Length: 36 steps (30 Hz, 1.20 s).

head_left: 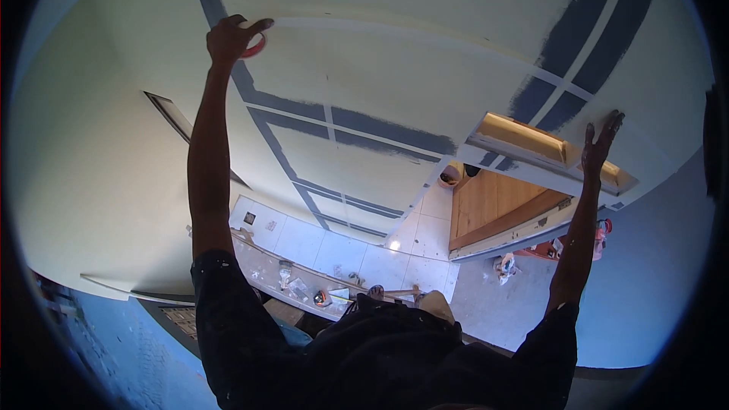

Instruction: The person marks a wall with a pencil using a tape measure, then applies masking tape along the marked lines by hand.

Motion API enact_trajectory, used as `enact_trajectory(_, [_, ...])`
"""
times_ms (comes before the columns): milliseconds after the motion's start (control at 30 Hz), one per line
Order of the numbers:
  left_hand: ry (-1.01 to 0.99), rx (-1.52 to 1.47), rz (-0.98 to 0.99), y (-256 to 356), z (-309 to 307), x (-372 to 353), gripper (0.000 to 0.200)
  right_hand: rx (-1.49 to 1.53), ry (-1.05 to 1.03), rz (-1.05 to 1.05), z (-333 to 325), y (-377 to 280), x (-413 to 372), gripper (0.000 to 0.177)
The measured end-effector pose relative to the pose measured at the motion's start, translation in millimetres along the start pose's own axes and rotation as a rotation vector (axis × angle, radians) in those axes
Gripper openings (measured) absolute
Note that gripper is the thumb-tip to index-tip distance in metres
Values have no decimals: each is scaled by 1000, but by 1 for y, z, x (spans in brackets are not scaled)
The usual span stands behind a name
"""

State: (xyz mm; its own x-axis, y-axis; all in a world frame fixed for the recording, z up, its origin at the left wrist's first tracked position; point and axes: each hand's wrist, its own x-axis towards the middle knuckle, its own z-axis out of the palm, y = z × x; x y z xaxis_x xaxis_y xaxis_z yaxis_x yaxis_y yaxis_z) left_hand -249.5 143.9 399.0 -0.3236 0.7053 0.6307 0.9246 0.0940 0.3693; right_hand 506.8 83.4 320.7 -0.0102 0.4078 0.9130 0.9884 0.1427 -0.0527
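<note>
My left hand is raised to the pale wall at the upper left, its fingers around a roll of red tape. A light strip of tape runs from beside that hand rightward across the wall. My right hand lies against the wall at the right, fingers spread, with nothing in it. Dark grey painted bands with pale lines through them cross the wall between and below my hands.
A lit recess and a wooden door are at centre right. Below, a plank bears a brush, a tape measure and scraps. White floor tiles lie beyond it. A bucket stands near the door.
</note>
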Motion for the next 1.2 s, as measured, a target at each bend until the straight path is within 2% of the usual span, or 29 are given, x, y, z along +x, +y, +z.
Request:
enact_trajectory(67, [-7,46,18,5,-1,3,67,-6,23,-2,1,-1,-1,71])
enact_trajectory(133, [-57,50,-50,13,-9,3,68,-7,38,34,3,-5,-1,71])
enact_trajectory(300, [18,170,-28,16,-8,-5,68,-4,56,28,2,-5,0,69])
enact_trajectory(367, [-28,150,-20,11,-9,-15,64,-4,31,76,3,-3,-2,68])
enact_trajectory(500, [50,62,51,-10,-10,-47,57,-23,86,-32,3,-3,1,67])
enact_trajectory(633, [28,-25,23,-13,-27,-71,52,-21,62,2,10,-2,-1,67])
enact_trajectory(700, [25,-71,15,-13,-37,-78,53,-75,140,-17,12,-3,1,68])
enact_trajectory(833, [28,-6,37,-25,-40,-91,55,-86,136,22,14,-3,0,71])
enact_trajectory(1067, [93,16,67,-24,-57,-113,54,-103,179,-73,17,5,2,70])
enact_trajectory(1100, [67,9,13,-23,-61,-116,49,-102,173,-35,19,7,1,68])
enact_trajectory(1133, [86,102,154,-23,-63,-118,32,-95,160,-41,19,9,0,68])
enact_trajectory(1200, [121,329,527,-56,-60,-114,17,-153,163,-61,20,14,-1,67])
